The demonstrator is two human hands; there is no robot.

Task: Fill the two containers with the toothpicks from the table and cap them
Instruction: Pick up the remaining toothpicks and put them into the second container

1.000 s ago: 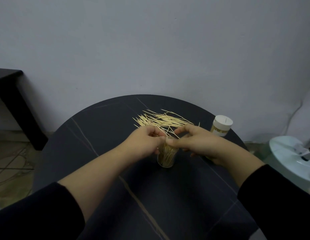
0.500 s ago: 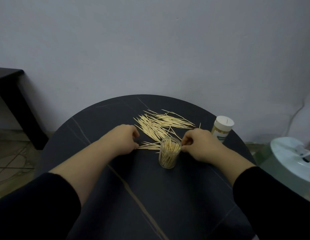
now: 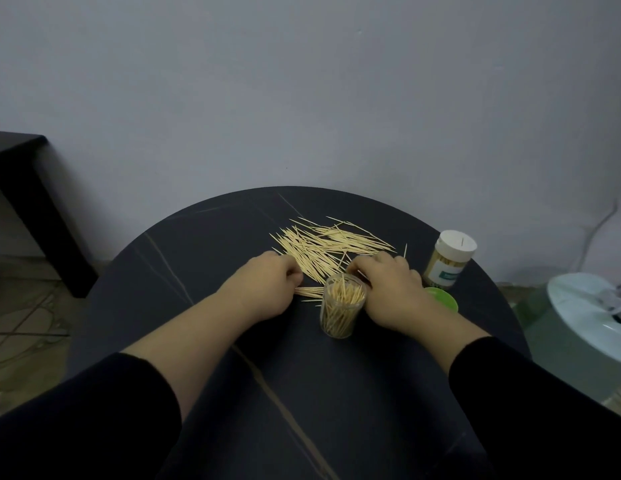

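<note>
Dark and round, the surface (image 3: pixel 212 306) is carrying a loose heap of toothpicks (image 3: pixel 323 247) at its far side, with the open clear container (image 3: pixel 342 306) standing upright just in front of it, already partly filled. Both hands are working at the near edge of the heap. The left hand (image 3: pixel 267 289) is curling its fingers onto a small bundle of toothpicks (image 3: pixel 309 291) lying beside the container; whether it is actually pinching them I cannot tell. The right hand (image 3: pixel 388 289) is lying knuckles-up against the heap just right of the container, fingers bent under and hidden, so its grasp is unclear too. A white-capped container (image 3: pixel 447 261) is standing at the right edge, and a green cap (image 3: pixel 442 299) is peeking out behind the right wrist. To gather well, the person should be raking sticks parallel, squaring them into one bundle, then lifting and dropping them point-down without knocking the light container over
</note>
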